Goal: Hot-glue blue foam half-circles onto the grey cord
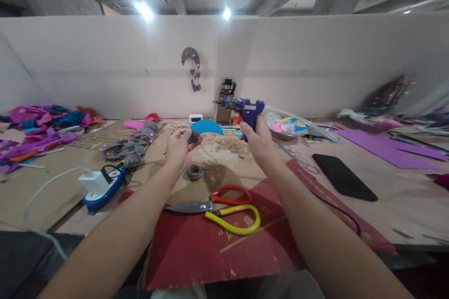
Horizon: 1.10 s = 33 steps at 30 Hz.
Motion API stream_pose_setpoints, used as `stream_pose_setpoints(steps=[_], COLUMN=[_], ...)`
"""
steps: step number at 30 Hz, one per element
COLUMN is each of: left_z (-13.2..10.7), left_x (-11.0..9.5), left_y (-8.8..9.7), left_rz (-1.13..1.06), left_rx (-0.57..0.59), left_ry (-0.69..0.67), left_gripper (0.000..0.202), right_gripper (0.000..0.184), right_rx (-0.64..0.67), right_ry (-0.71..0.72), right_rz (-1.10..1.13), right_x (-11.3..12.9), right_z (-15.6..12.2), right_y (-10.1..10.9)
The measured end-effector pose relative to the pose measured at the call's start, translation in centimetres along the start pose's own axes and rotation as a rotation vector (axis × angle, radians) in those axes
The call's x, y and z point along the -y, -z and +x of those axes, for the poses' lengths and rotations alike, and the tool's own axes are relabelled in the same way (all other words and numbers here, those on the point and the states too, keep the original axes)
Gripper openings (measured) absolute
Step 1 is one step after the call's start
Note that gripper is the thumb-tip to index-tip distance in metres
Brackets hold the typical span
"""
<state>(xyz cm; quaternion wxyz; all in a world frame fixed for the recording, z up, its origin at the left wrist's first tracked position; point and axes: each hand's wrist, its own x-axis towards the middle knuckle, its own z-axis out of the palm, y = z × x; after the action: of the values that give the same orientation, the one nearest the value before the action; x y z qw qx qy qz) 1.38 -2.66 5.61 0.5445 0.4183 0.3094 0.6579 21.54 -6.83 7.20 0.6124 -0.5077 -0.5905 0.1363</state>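
Glue gun [245,110]: blue body, nozzle pointing left, no brand legible; held up beyond the scissors [213,205], right hand [259,142] wrapped shut round the grip. Blue half-disc [206,127]: curved edge up, small dark grey piece at its lower corner; beyond the scissors, pinched between thumb and fingertips of left hand [177,147]. Red sheet [196,247] under the scissors: yellow characters in quotation marks, only partly readable. Grey thread coil [194,172] just beyond the scissors.
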Motion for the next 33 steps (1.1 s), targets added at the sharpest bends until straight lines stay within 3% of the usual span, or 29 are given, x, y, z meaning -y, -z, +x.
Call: stream_pose_setpoints(steps=[6, 12, 17, 33], left_z=[-0.1, -0.3, -0.3, -0.1], left_x=[-0.1, -0.2, -0.1, 0.3], left_y=[0.0, -0.3, -0.4, -0.2], left_rz=[0.035, 0.032, 0.038, 0.038], left_rx=[0.003, 0.006, 0.020, 0.042], left_ry=[-0.012, -0.025, -0.044, -0.074], left_gripper=[0.012, 0.012, 0.014, 0.018], right_gripper=[0.027, 0.035, 0.032, 0.036], right_rx=[0.170, 0.311, 0.342, 0.352], right_ry=[-0.022, -0.051, -0.007, 0.045], right_rz=[0.160, -0.149, -0.328, -0.374], right_x=[2.1, 2.3, 2.9, 2.9], right_z=[-1.7, -2.6, -2.7, -2.8], right_y=[-1.4, -2.1, -1.9, -2.0])
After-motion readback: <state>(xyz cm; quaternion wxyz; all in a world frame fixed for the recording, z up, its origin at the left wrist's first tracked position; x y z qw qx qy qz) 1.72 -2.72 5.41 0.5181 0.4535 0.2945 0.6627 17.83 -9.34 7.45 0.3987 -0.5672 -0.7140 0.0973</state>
